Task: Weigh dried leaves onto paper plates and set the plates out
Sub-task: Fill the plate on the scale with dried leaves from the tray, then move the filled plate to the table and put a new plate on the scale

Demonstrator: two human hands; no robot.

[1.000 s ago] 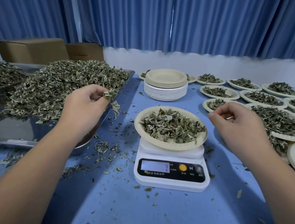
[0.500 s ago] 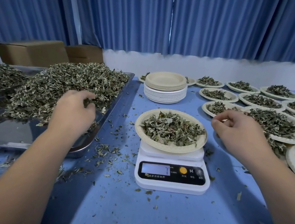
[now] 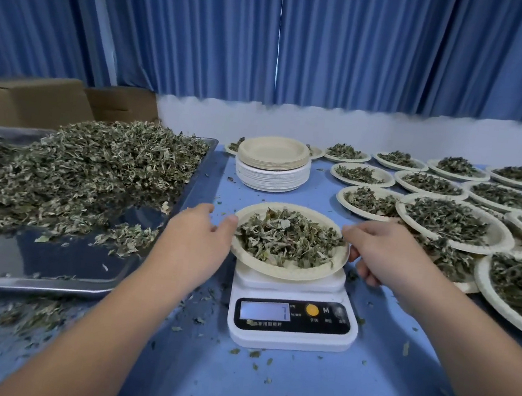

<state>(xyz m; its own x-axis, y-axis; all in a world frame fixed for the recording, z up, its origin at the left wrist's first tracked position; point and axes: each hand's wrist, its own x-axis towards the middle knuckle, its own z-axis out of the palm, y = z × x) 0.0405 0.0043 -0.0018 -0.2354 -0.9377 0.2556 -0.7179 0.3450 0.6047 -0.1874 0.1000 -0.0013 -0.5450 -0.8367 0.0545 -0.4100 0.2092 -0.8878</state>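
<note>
Left hand [image 3: 196, 239] touching plate [image 3: 287, 271] rim, right hand [image 3: 386, 254] gripping

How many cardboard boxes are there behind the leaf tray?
2: one cardboard box at far left, a second box just right of it. Others may be hidden.

A round beige paper plate [image 3: 290, 271] is sitting on a white digital kitchen scale [image 3: 291, 338], carrying a heap of crumpled grey-green dried leaves [image 3: 287, 236]. A right hand [image 3: 389, 258] is pinching its right rim and a left hand [image 3: 199, 239] is touching its left rim. A large mound of loose leaves [image 3: 94, 165] is lying in a steel tray [image 3: 33, 269] at left. Behind, a stack of empty plates [image 3: 270, 174] is standing, and filled plates [image 3: 462, 245] are lying in rows at right.
</note>
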